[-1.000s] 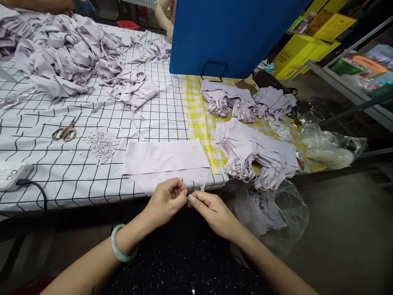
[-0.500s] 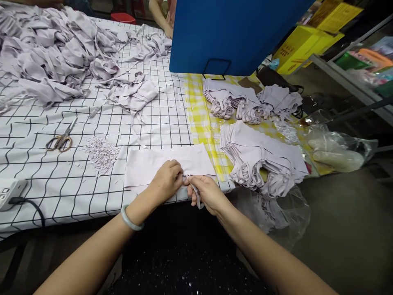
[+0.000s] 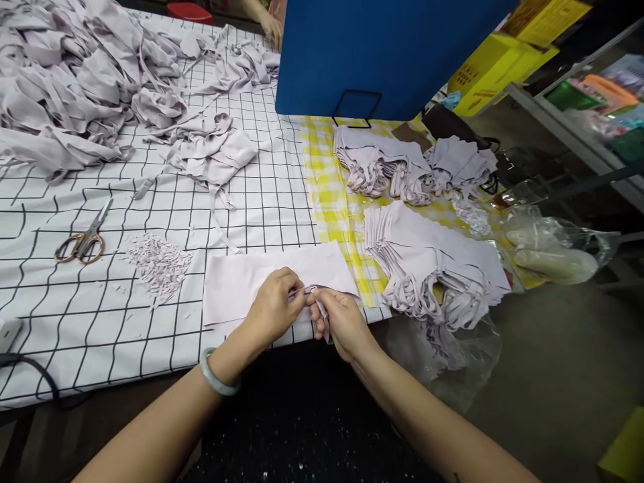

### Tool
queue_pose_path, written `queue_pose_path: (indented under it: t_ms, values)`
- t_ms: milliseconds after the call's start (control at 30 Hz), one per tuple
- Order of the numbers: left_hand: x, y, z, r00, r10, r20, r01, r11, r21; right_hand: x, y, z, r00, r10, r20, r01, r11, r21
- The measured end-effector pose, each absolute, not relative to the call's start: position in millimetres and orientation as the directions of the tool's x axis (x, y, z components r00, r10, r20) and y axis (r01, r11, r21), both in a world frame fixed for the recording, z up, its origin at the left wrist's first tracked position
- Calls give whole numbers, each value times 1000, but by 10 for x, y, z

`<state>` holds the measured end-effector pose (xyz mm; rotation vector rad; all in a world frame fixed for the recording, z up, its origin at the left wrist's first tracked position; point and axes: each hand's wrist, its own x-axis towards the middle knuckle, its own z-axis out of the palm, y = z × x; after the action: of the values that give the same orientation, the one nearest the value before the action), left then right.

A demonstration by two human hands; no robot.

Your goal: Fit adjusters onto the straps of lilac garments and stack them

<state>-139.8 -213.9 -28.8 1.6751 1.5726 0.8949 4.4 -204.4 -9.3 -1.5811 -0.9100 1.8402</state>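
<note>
A flat pale lilac fabric piece (image 3: 234,278) lies at the table's front edge, under my hands. My left hand (image 3: 276,305) is closed, thumb and fingers pinching one end of a narrow fabric strap (image 3: 323,314). Against it, my right hand (image 3: 347,322) is closed on the same strap, which hangs down in a loop below its fingers. A tiny whitish bit shows between the fingertips; its kind is too small to tell. To the left lie scissors (image 3: 83,241) with their blades slightly apart, beside a heap of small fabric snippets (image 3: 158,265).
Stacked strapped fabric pieces (image 3: 437,251) stand on the yellow checked cloth (image 3: 327,181) at right. A large tangled fabric pile (image 3: 75,80) covers the back left. A blue board (image 3: 392,54) rises behind. Another person's hand (image 3: 272,28) shows at the far edge.
The view has shifted a little, so the scissors and snippets sit further left. Both hands keep their pinch on the strap, with the fingertips slightly moved.
</note>
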Motion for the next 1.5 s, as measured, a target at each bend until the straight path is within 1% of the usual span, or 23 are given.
queue_pose_path:
  t_ms: [133,300,500,733,833,933,1000,1067,1133,1200,1300,1333,1367,1433,1467,1500]
  values:
    - [-1381,-2135,-287,29,999,31,539,-42,841,34,-2006,-108,-130,798,-589,14,-592,-806]
    - [-1356,-2139,-295,27,999,44,548,-52,835,35,-2005,-82,-134,810,-571,75,-567,-821]
    - [-1351,-2162,-314,15,996,86,512,-82,855,49,-1989,-41,-139,793,-593,96,-585,-805]
    - [-1347,-2163,-350,9,993,115,505,-104,857,39,-1990,-27,-207,767,-607,159,-586,-795]
    - [-1357,-2167,-367,3,993,121,516,-105,850,54,-1967,-30,-276,706,-653,171,-632,-756]
    - [-1437,-2158,-326,93,988,127,544,-157,825,144,-1997,4,-322,638,-700,176,-686,-706]
    - [-1516,-2134,-276,218,963,159,561,-257,787,261,-2092,48,-315,656,-686,197,-662,-724]
    - [-1573,-2094,-252,327,925,194,589,-360,723,412,-2256,71,-277,736,-618,244,-568,-786]
    - [-1578,-2042,-292,390,902,188,639,-412,650,570,-2469,25,-219,836,-504,318,-427,-847]
    - [-1531,-1984,-389,411,901,141,692,-409,595,715,-2683,-111,-184,898,-400,396,-305,-866]
    - [-1451,-1891,-515,415,907,75,747,-386,541,895,-2912,-381,-197,924,-328,440,-216,-872]
    - [-1449,-1866,-520,424,904,52,755,-385,531,943,-2957,-446,-183,944,-274,440,-171,-882]
    - [-1469,-1852,-499,441,897,28,754,-388,531,984,-2988,-485,-146,972,-184,450,-101,-888]
    - [-1581,-1884,-391,461,887,23,732,-395,555,1023,-3018,-492,-78,996,52,497,84,-863]
    - [-1665,-1943,-315,438,897,63,718,-391,575,1011,-3021,-475,-103,987,127,510,162,-845]
    - [-1758,-2038,-236,379,916,134,707,-380,596,972,-3015,-460,-187,974,127,495,205,-845]
